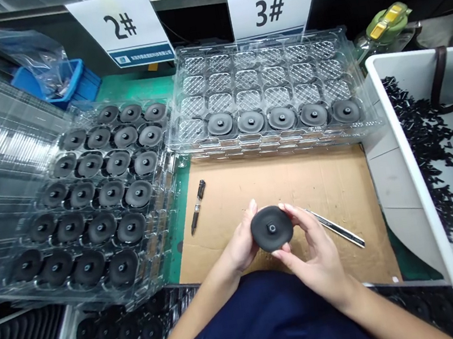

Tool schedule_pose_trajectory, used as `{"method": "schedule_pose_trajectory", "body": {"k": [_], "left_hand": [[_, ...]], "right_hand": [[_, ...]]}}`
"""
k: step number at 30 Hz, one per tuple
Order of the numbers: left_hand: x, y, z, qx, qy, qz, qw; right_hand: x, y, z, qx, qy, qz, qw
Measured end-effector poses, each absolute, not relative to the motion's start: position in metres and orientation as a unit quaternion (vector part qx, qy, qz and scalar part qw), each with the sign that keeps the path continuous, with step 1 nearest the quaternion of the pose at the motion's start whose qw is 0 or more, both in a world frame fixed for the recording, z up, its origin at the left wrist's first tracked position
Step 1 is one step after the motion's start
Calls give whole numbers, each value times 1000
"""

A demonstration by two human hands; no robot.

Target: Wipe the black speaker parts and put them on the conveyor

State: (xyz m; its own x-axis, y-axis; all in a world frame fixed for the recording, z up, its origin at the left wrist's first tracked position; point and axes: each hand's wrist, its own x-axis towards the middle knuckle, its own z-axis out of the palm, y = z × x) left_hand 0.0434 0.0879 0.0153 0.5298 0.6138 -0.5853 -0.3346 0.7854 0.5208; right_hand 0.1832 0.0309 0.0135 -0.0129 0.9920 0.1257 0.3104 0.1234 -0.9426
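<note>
A round black disc with a small raised hub at its centre (pixel 271 229) is held over the cardboard sheet (pixel 230 192), its hub side facing up toward me. My left hand (pixel 243 242) grips its left edge, with part of the fingers hidden beneath. On the other side, my right hand (pixel 309 236) closes its thumb and fingers around the right edge. A knife-like tool with a light edge (pixel 339 229) lies on the cardboard beside my right hand. To the left, a black pen (pixel 198 207) rests on the same sheet.
Beyond the cardboard, a clear stacked tray (pixel 193 106) holds several black discs in its front row. Another clear tray (pixel 161 188), full of discs, stands at the left. A white bin (pixel 419 179) with small black parts is at the right, and a blue box (pixel 82 86) at the back left.
</note>
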Motion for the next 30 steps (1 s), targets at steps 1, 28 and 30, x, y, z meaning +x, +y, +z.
{"method": "schedule_pose_trajectory", "body": {"k": [1, 28, 30], "left_hand": [[43, 88, 16, 174, 395, 274, 859], [-4, 62, 30, 74, 377, 515, 766], [0, 63, 31, 80, 374, 515, 767]], "right_hand": [[184, 31, 15, -541, -602, 383, 446], [173, 40, -47, -513, -745, 355, 236], [176, 53, -20, -545, -714, 351, 265]]}}
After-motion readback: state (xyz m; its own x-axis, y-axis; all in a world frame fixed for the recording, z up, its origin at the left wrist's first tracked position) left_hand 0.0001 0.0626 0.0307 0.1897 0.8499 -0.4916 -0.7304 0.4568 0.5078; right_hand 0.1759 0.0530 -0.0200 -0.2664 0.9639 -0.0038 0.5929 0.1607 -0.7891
